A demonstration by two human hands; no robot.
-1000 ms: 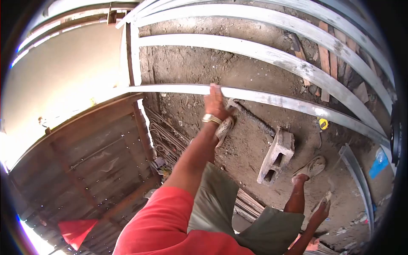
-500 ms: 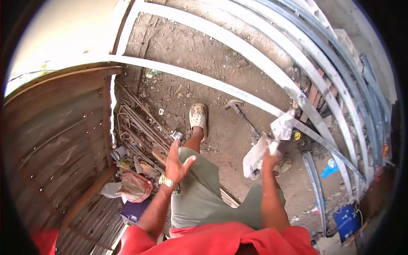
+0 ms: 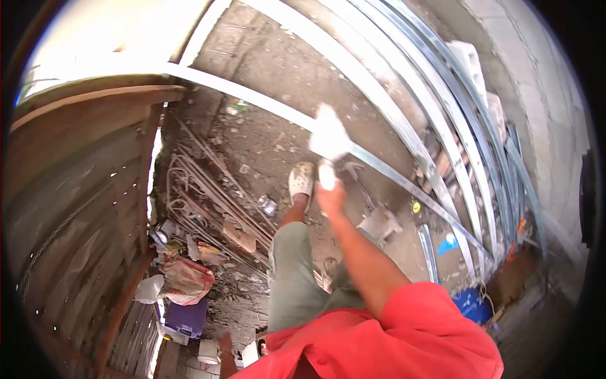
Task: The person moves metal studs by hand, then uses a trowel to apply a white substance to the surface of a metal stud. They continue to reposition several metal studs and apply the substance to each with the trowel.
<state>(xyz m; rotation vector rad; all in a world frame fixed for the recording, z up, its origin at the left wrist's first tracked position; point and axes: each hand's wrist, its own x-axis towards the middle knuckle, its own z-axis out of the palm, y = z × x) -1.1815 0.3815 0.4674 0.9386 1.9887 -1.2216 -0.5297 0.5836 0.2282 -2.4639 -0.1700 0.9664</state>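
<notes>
Head view: right hand (image 3: 331, 197) raised in front of the person, fingers closed round the lower end of a white piece (image 3: 328, 136). The piece is blurred and cannot be identified. It sits in the air just before the nearest steel rail (image 3: 404, 183), above the dirt floor. Judged step: the piece is being carried up toward that rail. Any further move calls for a firm grip and a clear line past the rail. Left hand (image 3: 225, 346) hangs low at the bottom edge, and its fingers cannot be made out. Counts: one white piece, one concrete block (image 3: 379, 224), two shoes (image 3: 302, 180), one yellow tape (image 3: 415, 207). At least five rails show, bunched too tightly at right for a sure count.
</notes>
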